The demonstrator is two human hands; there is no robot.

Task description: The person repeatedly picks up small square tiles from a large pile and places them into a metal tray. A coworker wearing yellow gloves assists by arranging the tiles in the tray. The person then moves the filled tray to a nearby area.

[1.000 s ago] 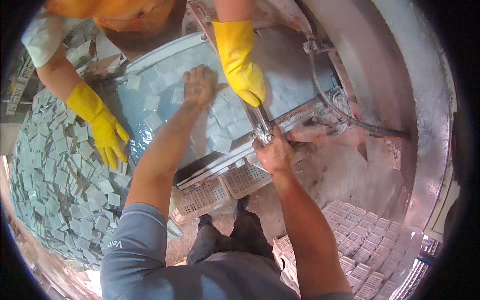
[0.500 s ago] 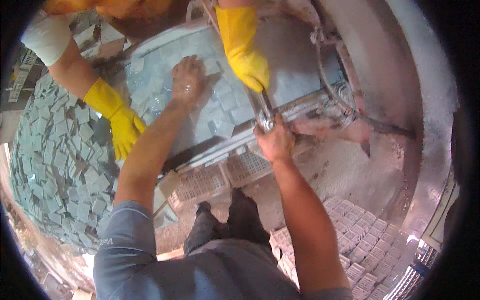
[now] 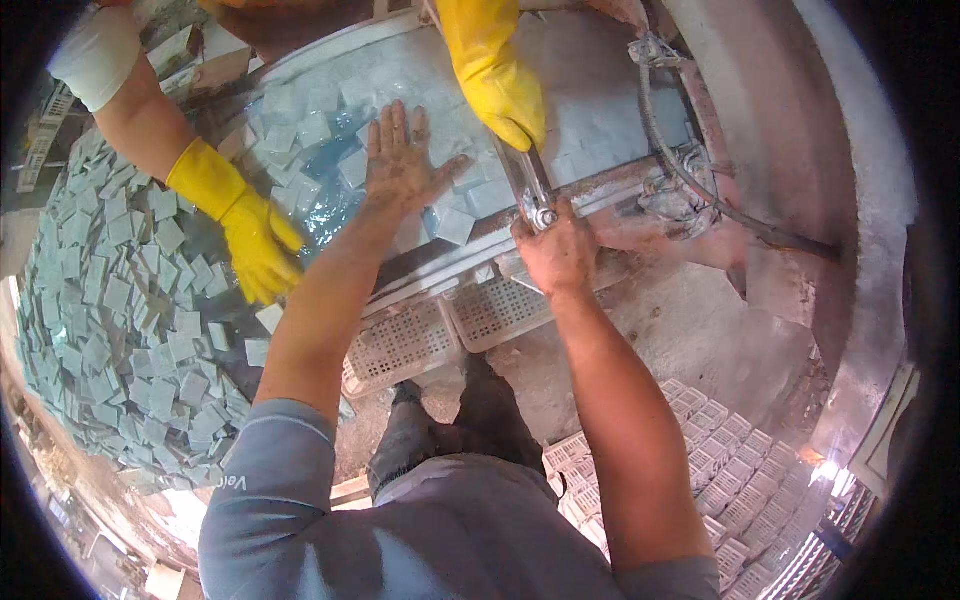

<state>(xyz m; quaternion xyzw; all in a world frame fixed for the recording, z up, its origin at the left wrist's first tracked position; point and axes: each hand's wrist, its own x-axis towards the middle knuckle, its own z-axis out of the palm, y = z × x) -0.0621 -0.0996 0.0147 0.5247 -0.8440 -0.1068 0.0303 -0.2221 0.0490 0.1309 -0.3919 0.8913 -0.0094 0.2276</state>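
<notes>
My left hand [image 3: 402,165] lies flat on the wet belt-like surface [image 3: 335,205], fingers spread, among loose grey-green square tiles [image 3: 455,222]. Several more tiles lie around its fingers and wrist. At the near edge of this surface, my right hand [image 3: 556,248] is closed around the near end of a metal bar [image 3: 537,185] laid across the tiles. A co-worker's yellow-gloved hand [image 3: 512,105] grips the bar's far end. The co-worker's other gloved hand [image 3: 255,240] reaches down beside my left forearm, over the edge of a tile heap.
A large tile heap [image 3: 125,310] fills the left side. Plastic crates [image 3: 400,345] stand under the near edge, by my feet. Rows of small baskets [image 3: 725,470] cover the lower right. A black hose [image 3: 655,145] runs along the machine frame at right.
My left hand has slid rightward and its fingers have spread apart. Tiles near it have shifted, showing more wet bluish surface. Both hands on the bar keep their grip; the view has shifted slightly.
</notes>
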